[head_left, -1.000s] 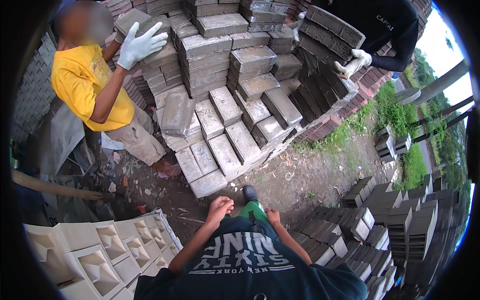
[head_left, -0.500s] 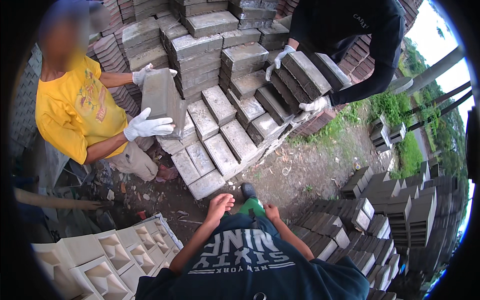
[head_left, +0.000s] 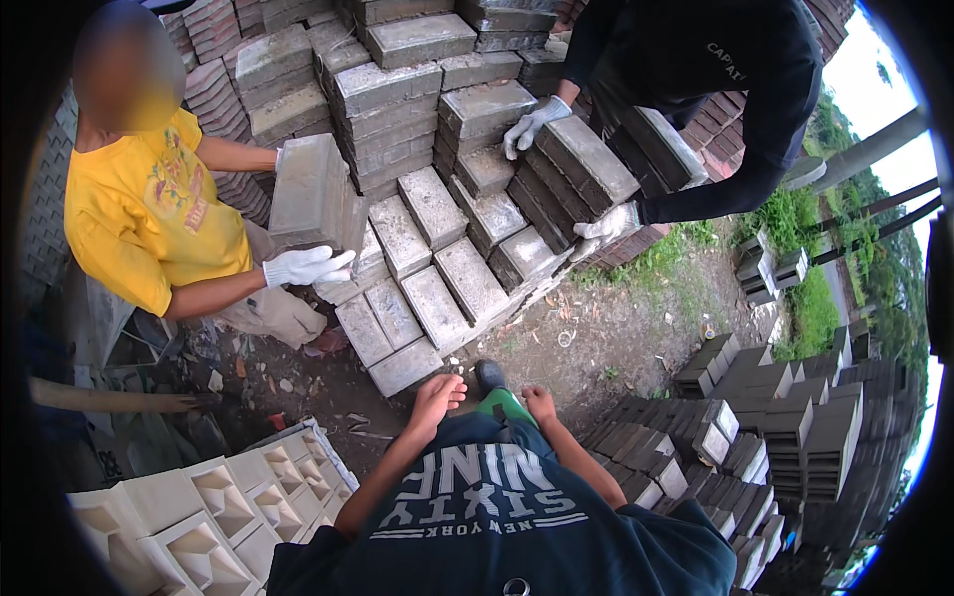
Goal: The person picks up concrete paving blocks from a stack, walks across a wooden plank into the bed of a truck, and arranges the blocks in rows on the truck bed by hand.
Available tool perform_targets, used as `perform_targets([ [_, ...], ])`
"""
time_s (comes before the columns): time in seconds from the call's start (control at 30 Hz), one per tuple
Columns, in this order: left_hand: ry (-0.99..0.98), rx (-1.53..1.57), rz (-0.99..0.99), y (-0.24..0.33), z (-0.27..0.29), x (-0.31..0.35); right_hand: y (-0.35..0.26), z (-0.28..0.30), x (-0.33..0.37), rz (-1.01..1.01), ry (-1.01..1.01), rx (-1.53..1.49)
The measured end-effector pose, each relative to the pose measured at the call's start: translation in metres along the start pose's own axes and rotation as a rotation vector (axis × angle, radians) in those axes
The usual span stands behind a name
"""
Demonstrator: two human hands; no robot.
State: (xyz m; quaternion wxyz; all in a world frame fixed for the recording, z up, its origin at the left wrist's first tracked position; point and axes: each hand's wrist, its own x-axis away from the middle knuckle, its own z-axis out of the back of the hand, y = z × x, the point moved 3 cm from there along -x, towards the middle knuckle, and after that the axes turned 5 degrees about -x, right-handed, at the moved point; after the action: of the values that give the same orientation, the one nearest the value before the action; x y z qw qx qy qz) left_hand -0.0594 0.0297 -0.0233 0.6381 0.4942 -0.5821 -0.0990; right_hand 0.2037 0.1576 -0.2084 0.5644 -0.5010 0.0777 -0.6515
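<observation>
My left hand (head_left: 437, 399) is held in front of my waist, fingers loosely bent with nothing in them. My right hand (head_left: 540, 405) hangs beside my right leg, its fingers curled in and no object showing. Just ahead of my left hand lies the nearest grey concrete block (head_left: 405, 368) of a low stack. At the left, a person in a yellow shirt holds grey concrete blocks (head_left: 306, 189) with white-gloved hands (head_left: 303, 266). Across the stack, a person in black has gloved hands (head_left: 537, 126) at a tilted group of blocks (head_left: 581, 164).
Taller concrete block stacks (head_left: 388, 99) rise behind the low one. Cream hollow blocks (head_left: 214, 487) stand at the lower left, near a wooden pole (head_left: 109, 397). More grey blocks (head_left: 686, 427) fill the lower right. Dirt ground (head_left: 586, 328) with debris lies between, with grass (head_left: 810, 308) beyond.
The person in black has brought the tilted blocks left and lower, onto the stack. The yellow-shirted person's blocks have shifted slightly left. My hands have barely moved.
</observation>
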Motion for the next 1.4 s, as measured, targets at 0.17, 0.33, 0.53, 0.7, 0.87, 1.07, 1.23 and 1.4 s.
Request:
perform_targets([
  [0.17,-0.006,-0.007,0.014,0.005,0.002,-0.007,0.012,-0.009,-0.027,0.031,-0.022,-0.139],
  [0.33,-0.004,-0.013,0.024,0.014,0.005,-0.011,-0.001,-0.015,-0.023,0.02,-0.073,-0.095],
  [0.53,-0.02,-0.031,0.032,0.013,0.01,-0.006,0.025,-0.016,-0.008,-0.096,-0.088,0.129],
  [0.7,-0.04,-0.052,0.034,0.009,0.016,-0.004,0.063,-0.023,-0.004,-0.129,0.036,0.136],
  [0.87,-0.055,-0.07,0.039,0.003,0.023,0.0,0.041,-0.028,0.015,-0.1,0.048,0.07],
  [1.07,-0.067,-0.074,0.039,-0.001,0.026,0.0,0.029,-0.026,0.017,-0.134,0.012,-0.005],
  [1.23,-0.087,-0.085,0.036,0.004,0.019,-0.007,0.019,-0.014,-0.005,-0.102,0.074,-0.245],
  [1.4,-0.104,-0.138,0.021,0.023,0.003,-0.03,-0.114,0.049,-0.016,0.039,0.113,-0.507],
])
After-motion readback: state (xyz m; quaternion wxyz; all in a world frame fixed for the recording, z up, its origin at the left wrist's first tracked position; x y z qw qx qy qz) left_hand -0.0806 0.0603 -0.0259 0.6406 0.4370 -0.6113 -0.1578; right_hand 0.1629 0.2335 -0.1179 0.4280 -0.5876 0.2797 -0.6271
